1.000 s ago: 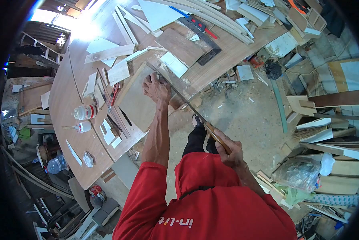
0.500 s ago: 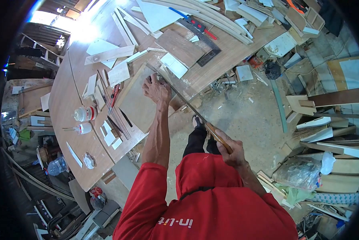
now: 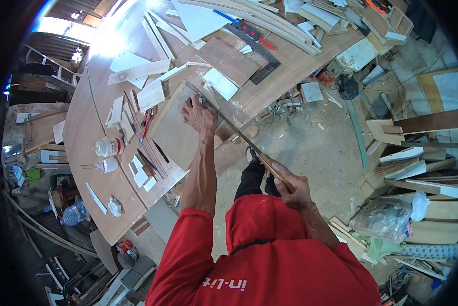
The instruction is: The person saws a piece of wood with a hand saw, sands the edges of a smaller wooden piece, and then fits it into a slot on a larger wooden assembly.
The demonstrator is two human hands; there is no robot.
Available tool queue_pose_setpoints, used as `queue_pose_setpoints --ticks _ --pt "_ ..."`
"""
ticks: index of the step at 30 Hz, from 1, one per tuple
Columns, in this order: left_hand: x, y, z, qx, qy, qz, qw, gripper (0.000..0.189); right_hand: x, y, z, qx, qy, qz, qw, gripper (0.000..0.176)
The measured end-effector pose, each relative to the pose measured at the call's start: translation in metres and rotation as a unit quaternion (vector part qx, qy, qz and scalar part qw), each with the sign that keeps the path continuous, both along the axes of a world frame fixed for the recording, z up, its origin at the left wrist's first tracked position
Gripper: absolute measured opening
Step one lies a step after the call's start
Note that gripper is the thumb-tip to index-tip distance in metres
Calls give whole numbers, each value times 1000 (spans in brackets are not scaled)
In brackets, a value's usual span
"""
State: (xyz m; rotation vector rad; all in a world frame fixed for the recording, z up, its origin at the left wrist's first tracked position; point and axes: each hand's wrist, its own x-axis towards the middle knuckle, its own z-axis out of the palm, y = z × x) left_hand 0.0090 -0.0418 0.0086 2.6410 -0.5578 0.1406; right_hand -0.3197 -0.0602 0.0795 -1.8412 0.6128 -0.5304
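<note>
My right hand (image 3: 296, 192) is closed round the wooden handle (image 3: 278, 176) of a handsaw (image 3: 240, 133). Its long blade runs up and left over the table edge, along the right side of a flat wooden board (image 3: 177, 130). My left hand (image 3: 200, 117) bears down on that board close to the blade, its fingers bent and gripping. A light wood strip (image 3: 166, 108) lies along the board's left side. Left of the board are red-handled pliers (image 3: 146, 122) and a dark, thin tool (image 3: 161, 152).
The table (image 3: 99, 188) carries a glue bottle (image 3: 109, 147), a white jar with brushes (image 3: 108, 165), wood offcuts (image 3: 139, 70), a carpenter's square (image 3: 265, 72) and a red-and-blue tool (image 3: 249, 31). Scrap wood (image 3: 422, 171) and plastic bags (image 3: 384, 217) are piled at right.
My right hand and the saw have shifted very slightly up and left. My left hand stays in place on the board.
</note>
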Motion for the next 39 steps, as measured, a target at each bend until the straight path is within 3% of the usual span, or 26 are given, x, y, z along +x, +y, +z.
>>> queue_pose_setpoints --ticks 5,10,18,25,39 --pt "1 1 1 18 20 1 1000 44 -5 2 2 -52 -29 -15 998 37" --pt "-1 3 3 26 36 -9 999 45 -6 0 0 15 -1 -5 1000 38" --pt "11 30 0 20 100 -130 986 67 -2 3 -6 -7 -32 -27 999 39" --pt "16 33 -5 18 109 -144 983 69 -5 3 -9 -75 -49 -17 996 40" --pt "10 27 5 18 117 -124 985 69 -8 5 -13 -47 -53 -16 997 40"
